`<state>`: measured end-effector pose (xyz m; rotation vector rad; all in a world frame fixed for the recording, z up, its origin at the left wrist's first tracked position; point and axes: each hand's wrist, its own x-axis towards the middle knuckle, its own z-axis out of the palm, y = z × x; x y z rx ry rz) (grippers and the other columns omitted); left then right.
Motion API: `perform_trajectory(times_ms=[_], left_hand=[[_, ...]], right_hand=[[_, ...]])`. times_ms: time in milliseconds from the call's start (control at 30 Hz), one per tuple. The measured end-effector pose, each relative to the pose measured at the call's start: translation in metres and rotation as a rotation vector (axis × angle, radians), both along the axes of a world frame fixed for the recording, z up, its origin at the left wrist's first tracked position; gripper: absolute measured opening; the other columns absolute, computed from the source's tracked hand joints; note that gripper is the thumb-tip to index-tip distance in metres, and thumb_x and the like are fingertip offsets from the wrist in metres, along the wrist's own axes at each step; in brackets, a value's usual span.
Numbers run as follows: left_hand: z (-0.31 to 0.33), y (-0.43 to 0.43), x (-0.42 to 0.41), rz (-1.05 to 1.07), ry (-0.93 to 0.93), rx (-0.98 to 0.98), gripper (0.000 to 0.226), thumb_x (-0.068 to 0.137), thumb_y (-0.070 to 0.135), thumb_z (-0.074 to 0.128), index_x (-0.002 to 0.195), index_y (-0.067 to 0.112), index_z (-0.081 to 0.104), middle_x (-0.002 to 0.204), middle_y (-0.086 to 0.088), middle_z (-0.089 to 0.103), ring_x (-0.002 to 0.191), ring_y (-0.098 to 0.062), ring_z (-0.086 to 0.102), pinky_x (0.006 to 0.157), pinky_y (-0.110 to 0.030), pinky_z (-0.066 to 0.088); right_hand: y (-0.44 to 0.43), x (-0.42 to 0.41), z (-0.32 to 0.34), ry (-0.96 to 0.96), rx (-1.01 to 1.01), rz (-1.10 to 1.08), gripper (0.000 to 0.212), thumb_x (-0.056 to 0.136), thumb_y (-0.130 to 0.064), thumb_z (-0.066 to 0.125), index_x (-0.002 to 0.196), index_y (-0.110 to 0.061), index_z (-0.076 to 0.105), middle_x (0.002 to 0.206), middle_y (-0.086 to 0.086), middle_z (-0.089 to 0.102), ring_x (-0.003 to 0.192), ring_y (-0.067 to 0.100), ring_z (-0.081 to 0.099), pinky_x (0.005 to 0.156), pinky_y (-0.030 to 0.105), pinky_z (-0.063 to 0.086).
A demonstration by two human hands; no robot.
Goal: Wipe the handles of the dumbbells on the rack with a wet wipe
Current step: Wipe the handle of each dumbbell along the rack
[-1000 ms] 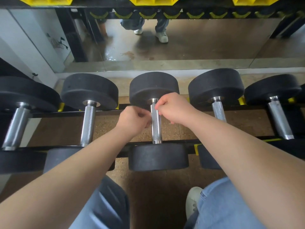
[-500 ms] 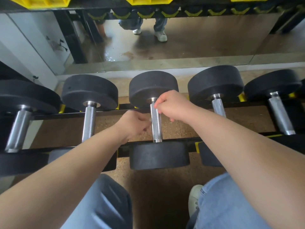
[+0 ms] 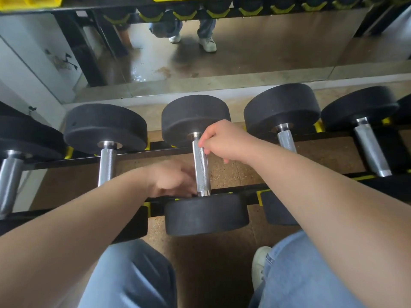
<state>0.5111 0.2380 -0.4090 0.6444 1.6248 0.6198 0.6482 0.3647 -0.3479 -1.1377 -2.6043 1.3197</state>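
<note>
The middle dumbbell lies across the black rack (image 3: pixel 240 189), and its knurled steel handle (image 3: pixel 201 170) runs away from me between two black heads. My right hand (image 3: pixel 224 141) is at the far end of that handle, its curled fingertips pinching the bar just below the far head. My left hand (image 3: pixel 173 180) is blurred and sits left of the handle's near end, close to the near head. Its fingers look curled, but what they hold is unclear. No wet wipe shows in either hand.
More dumbbells lie in the same row: two to the left (image 3: pixel 106 162) (image 3: pixel 9 178) and two to the right (image 3: pixel 287 138) (image 3: pixel 369 150). A floor mirror (image 3: pixel 244 52) stands behind the rack. My jeans-clad knees (image 3: pixel 133 274) and a white shoe (image 3: pixel 259 263) are just below.
My left hand has slid down the handle from beside the right hand to the near end. My right hand has stayed at the far end.
</note>
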Motion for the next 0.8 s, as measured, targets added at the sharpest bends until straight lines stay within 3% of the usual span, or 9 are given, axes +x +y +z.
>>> perform_trajectory(times_ms=[67, 200, 300, 367, 433, 533, 600, 733, 800], left_hand=[[0.003, -0.003, 0.002, -0.073, -0.008, -0.087, 0.024, 0.094, -0.008, 0.063, 0.116, -0.001, 0.071, 0.106, -0.018, 0.078, 0.094, -0.022, 0.076, 0.089, -0.032, 0.061], [0.007, 0.012, 0.003, 0.316, -0.192, 0.084, 0.02, 0.1, -0.006, 0.055, 0.104, 0.005, 0.07, 0.082, -0.007, 0.078, 0.069, -0.011, 0.074, 0.067, -0.023, 0.062], [0.01, 0.027, -0.004, 0.512, -0.197, 0.258, 0.016, 0.1, -0.002, 0.059, 0.104, 0.006, 0.072, 0.09, -0.009, 0.079, 0.074, -0.012, 0.077, 0.064, -0.023, 0.061], [0.011, 0.023, -0.004, 0.405, -0.169, 0.266, 0.016, 0.098, 0.0, 0.061, 0.101, 0.009, 0.074, 0.092, -0.007, 0.079, 0.079, -0.012, 0.076, 0.072, -0.026, 0.062], [0.005, 0.011, -0.003, 0.124, -0.118, 0.126, 0.019, 0.096, -0.005, 0.061, 0.1, 0.009, 0.074, 0.095, -0.009, 0.078, 0.081, -0.015, 0.074, 0.083, -0.03, 0.061], [-0.002, 0.0, -0.004, -0.198, -0.041, -0.037, 0.023, 0.094, -0.012, 0.06, 0.102, 0.004, 0.075, 0.098, -0.012, 0.077, 0.084, -0.015, 0.074, 0.079, -0.025, 0.06], [-0.004, 0.005, -0.005, -0.123, -0.11, -0.013, 0.021, 0.095, -0.011, 0.059, 0.104, 0.003, 0.073, 0.1, -0.015, 0.076, 0.085, -0.016, 0.074, 0.08, -0.025, 0.061], [-0.008, 0.028, -0.009, 0.236, -0.244, 0.24, 0.016, 0.094, 0.004, 0.065, 0.098, 0.011, 0.079, 0.099, -0.009, 0.077, 0.091, -0.017, 0.073, 0.077, -0.024, 0.062], [-0.01, 0.029, -0.013, 0.251, -0.257, 0.272, 0.019, 0.099, 0.005, 0.061, 0.103, 0.011, 0.078, 0.101, -0.007, 0.078, 0.096, -0.017, 0.073, 0.08, -0.025, 0.062]], right_hand=[[0.001, -0.001, 0.0, -0.004, -0.01, 0.005, 0.025, 0.086, -0.009, 0.057, 0.088, -0.027, 0.076, 0.079, 0.002, 0.07, 0.059, 0.025, 0.06, 0.052, 0.028, 0.053], [0.002, -0.001, 0.0, -0.003, -0.029, 0.009, 0.027, 0.084, -0.006, 0.06, 0.085, -0.028, 0.075, 0.07, -0.001, 0.063, 0.06, 0.028, 0.061, 0.052, 0.029, 0.051], [0.001, -0.001, 0.001, 0.0, -0.019, 0.005, 0.027, 0.084, -0.005, 0.06, 0.086, -0.027, 0.076, 0.067, -0.001, 0.061, 0.054, 0.025, 0.058, 0.05, 0.026, 0.048], [0.0, -0.002, 0.001, 0.01, -0.019, -0.001, 0.027, 0.083, -0.004, 0.06, 0.085, -0.027, 0.076, 0.063, -0.001, 0.059, 0.053, 0.022, 0.056, 0.048, 0.026, 0.048], [0.0, -0.001, 0.001, 0.011, -0.028, -0.002, 0.028, 0.084, -0.004, 0.059, 0.083, -0.027, 0.075, 0.065, -0.002, 0.06, 0.054, 0.021, 0.055, 0.049, 0.026, 0.048], [0.001, 0.001, 0.002, 0.002, -0.026, 0.028, 0.026, 0.088, -0.008, 0.056, 0.09, -0.025, 0.076, 0.084, 0.0, 0.073, 0.061, 0.023, 0.059, 0.052, 0.029, 0.051], [0.002, 0.003, 0.003, 0.005, -0.023, 0.032, 0.026, 0.09, -0.01, 0.055, 0.093, -0.024, 0.076, 0.091, -0.001, 0.075, 0.062, 0.021, 0.06, 0.052, 0.028, 0.05], [0.006, 0.006, 0.004, 0.008, -0.013, 0.032, 0.026, 0.09, -0.009, 0.057, 0.091, -0.026, 0.076, 0.094, 0.001, 0.075, 0.059, 0.019, 0.058, 0.049, 0.027, 0.049], [0.008, 0.007, 0.005, 0.009, -0.014, 0.038, 0.027, 0.089, -0.008, 0.057, 0.092, -0.027, 0.077, 0.095, 0.002, 0.075, 0.056, 0.019, 0.057, 0.048, 0.026, 0.048]])
